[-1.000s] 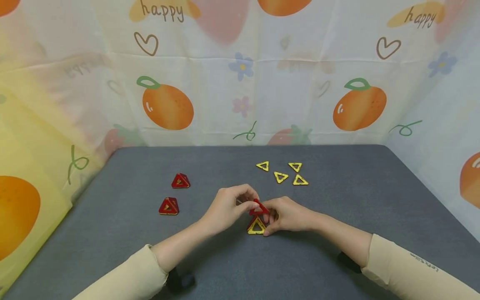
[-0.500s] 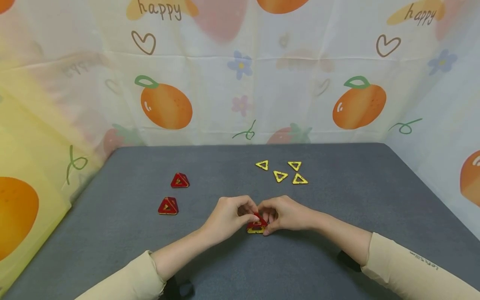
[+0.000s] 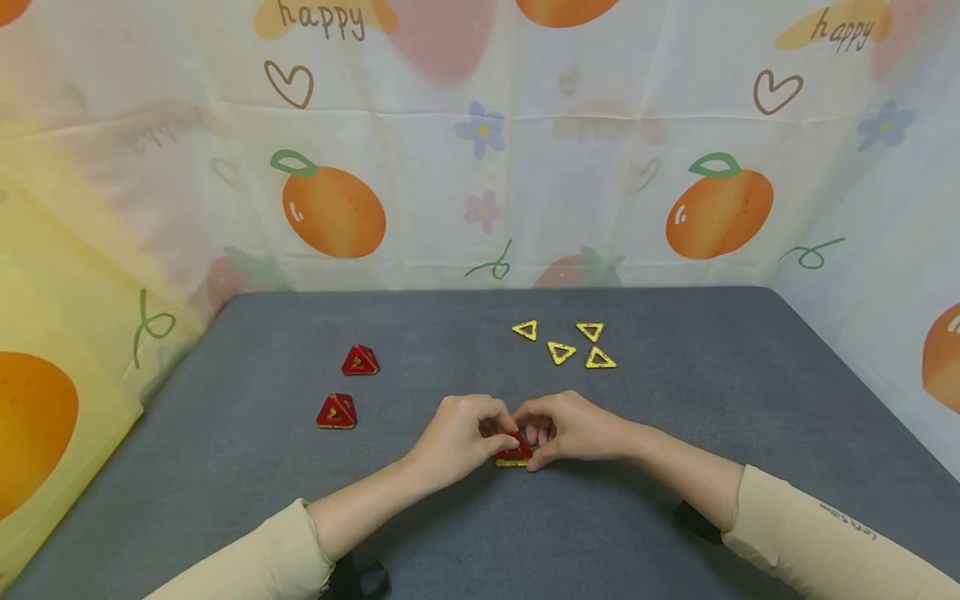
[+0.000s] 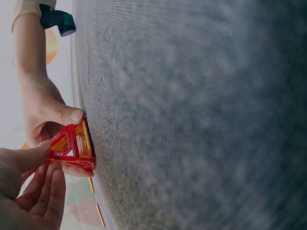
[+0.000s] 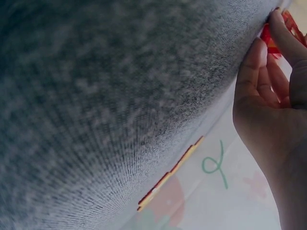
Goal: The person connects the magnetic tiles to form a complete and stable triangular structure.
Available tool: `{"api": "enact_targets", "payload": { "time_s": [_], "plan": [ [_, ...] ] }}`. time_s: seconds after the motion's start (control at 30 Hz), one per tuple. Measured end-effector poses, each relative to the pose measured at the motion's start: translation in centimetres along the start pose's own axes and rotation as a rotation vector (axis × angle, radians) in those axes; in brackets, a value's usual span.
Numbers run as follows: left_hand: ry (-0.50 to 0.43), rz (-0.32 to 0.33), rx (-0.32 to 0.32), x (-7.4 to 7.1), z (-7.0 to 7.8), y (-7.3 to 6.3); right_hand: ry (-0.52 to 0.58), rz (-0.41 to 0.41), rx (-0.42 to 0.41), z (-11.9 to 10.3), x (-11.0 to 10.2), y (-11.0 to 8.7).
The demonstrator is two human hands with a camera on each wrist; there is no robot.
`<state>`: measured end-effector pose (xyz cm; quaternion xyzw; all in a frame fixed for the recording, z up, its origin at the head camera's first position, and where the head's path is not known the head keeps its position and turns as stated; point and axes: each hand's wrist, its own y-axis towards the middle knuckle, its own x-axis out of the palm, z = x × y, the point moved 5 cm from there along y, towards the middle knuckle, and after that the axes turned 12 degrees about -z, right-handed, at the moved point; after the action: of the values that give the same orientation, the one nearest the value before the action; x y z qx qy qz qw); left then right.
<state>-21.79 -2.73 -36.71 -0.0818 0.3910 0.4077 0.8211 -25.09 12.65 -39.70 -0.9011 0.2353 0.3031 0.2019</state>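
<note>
A small pyramid of red and yellow triangular magnetic tiles [image 3: 513, 455] stands on the table, between my two hands. My left hand [image 3: 459, 437] pinches the red tile at its top with thumb and fingertips. My right hand [image 3: 576, 429] grips its side, thumb low near the front corner and fingers behind. In the left wrist view, the pyramid [image 4: 72, 147] shows a red-framed face with an amber opening, and the right thumb presses its upper edge. Much of it is hidden by fingers in the right wrist view, where only red pieces [image 5: 271, 40] show.
Two finished-looking red pyramids, one farther back [image 3: 361, 361] and one nearer [image 3: 337, 412], stand on the grey table [image 3: 247, 508] at left. Several flat yellow triangle tiles [image 3: 561, 352] lie beyond the hands. A printed curtain [image 3: 510, 200] hangs behind the table.
My left hand has come down toward the table with the red tile, which now rests against the yellow-edged pyramid, covering its front opening. My right hand has stayed nearly still.
</note>
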Motion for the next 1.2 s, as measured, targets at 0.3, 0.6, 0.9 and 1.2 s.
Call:
{"api": "enact_targets", "payload": {
  "time_s": [0.3,0.6,0.9,1.2],
  "plan": [
    [0.033,0.003,-0.035,0.2,-0.3,0.1,0.007,-0.010,-0.004,-0.1,0.0,0.0],
    [0.041,-0.007,-0.072,0.6,-0.6,0.2,0.007,-0.003,-0.010,0.1,0.0,-0.1],
    [-0.100,-0.078,-0.213,0.4,-2.4,-0.1,-0.010,0.024,0.012,0.1,-0.1,-0.2],
    [-0.192,-0.219,-0.231,0.9,-3.6,-0.2,-0.005,0.017,-0.031,0.1,0.0,-0.2]
  ]
}}
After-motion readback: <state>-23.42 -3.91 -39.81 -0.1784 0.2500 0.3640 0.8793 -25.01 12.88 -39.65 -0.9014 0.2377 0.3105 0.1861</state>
